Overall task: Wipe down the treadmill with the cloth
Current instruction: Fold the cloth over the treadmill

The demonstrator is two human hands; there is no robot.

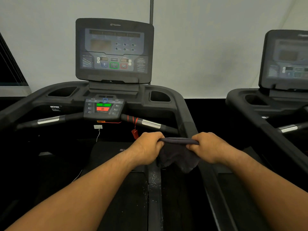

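Note:
A black treadmill (166,105) fills the view, its console screen (114,49) upright at the top centre and a small control panel (104,108) below it. A dark cloth (177,153) is stretched between both hands above the right side rail (191,129). My left hand (149,147) grips the cloth's left end in a fist. Gripping the right end is my right hand (207,146). The rest of the cloth hangs down between them, over the deck's dusty side strip (154,184).
Two silver-banded handlebars (150,124) stick out beside the control panel, with a red safety clip (135,133) dangling from the right one. A white cable (98,134) hangs under the panel. A second treadmill (283,97) stands close on the right. A pale wall lies behind.

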